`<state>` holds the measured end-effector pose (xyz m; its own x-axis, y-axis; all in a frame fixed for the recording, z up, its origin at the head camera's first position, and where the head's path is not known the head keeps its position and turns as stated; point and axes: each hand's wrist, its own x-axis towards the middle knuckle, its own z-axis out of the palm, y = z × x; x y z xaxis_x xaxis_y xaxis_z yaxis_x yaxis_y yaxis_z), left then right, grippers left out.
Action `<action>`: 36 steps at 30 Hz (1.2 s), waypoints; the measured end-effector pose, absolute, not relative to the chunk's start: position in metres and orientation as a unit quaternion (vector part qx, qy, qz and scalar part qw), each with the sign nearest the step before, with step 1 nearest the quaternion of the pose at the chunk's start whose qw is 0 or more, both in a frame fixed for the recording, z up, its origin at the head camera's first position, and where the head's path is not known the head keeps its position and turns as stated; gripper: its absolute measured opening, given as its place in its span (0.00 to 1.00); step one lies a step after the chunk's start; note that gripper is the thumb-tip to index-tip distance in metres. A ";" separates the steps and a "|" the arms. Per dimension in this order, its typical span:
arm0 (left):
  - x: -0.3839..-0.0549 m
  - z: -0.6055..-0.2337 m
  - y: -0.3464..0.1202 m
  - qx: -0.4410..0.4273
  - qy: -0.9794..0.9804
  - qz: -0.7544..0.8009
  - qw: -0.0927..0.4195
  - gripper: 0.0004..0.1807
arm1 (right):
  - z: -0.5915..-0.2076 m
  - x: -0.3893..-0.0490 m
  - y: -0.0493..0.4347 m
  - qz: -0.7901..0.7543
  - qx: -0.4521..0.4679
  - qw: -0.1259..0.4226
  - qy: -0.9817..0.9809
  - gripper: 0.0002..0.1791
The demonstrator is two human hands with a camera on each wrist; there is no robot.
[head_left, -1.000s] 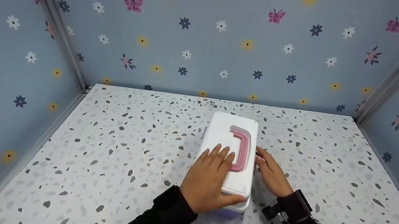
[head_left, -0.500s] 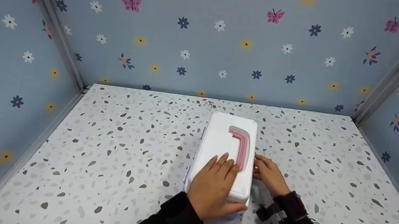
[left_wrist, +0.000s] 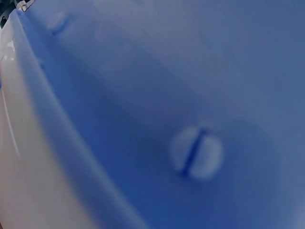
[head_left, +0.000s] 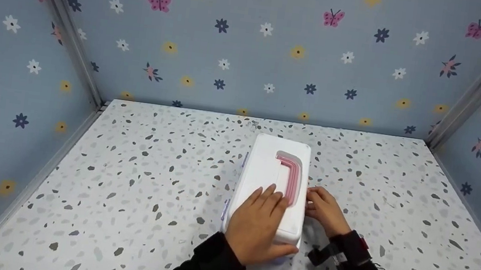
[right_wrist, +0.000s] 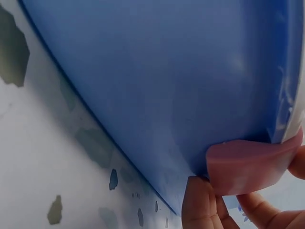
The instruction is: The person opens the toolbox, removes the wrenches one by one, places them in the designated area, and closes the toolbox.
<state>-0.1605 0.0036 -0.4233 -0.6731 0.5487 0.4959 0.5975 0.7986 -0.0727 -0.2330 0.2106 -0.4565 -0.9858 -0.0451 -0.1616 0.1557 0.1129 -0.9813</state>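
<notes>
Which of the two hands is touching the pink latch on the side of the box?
The right hand: its fingers are on the pink latch at the side of the box. The left hand instead rests on the white lid.

So we've got a big smooth blue wall of the box [right_wrist: 152,71] filling most of the shot, with a white edge [right_wrist: 296,109] running down the far right. Low on that side there's a chunky pink latch [right_wrist: 248,169] up against the blue, and we can see the right hand [right_wrist: 262,212] pinching it, fingertips at its near end and underside. Left of that, a white tabletop [right_wrist: 28,143] with dark greenish chips.
</notes>
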 end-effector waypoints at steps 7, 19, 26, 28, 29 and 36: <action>-0.160 -0.424 0.004 -0.309 -0.912 -0.053 0.263 0.54 | -0.457 -0.235 0.213 -0.686 0.033 0.097 0.720 0.12; -0.159 -0.427 0.005 -0.302 -0.908 -0.055 0.285 0.53 | -0.460 -0.236 0.214 -0.697 0.030 0.097 0.710 0.10; -0.160 -0.428 0.005 -0.304 -0.907 -0.061 0.284 0.53 | -0.459 -0.235 0.218 -0.688 0.025 0.076 0.721 0.09; -0.160 -0.427 0.005 -0.304 -0.907 -0.061 0.283 0.53 | -0.459 -0.235 0.219 -0.674 0.026 0.063 0.736 0.10; -0.160 -0.427 0.005 -0.304 -0.908 -0.061 0.282 0.53 | -0.458 -0.235 0.219 -0.665 0.025 0.059 0.744 0.11; -0.159 -0.428 0.005 -0.304 -0.908 -0.063 0.281 0.52 | -0.455 -0.233 0.221 -0.627 0.016 0.041 0.778 0.15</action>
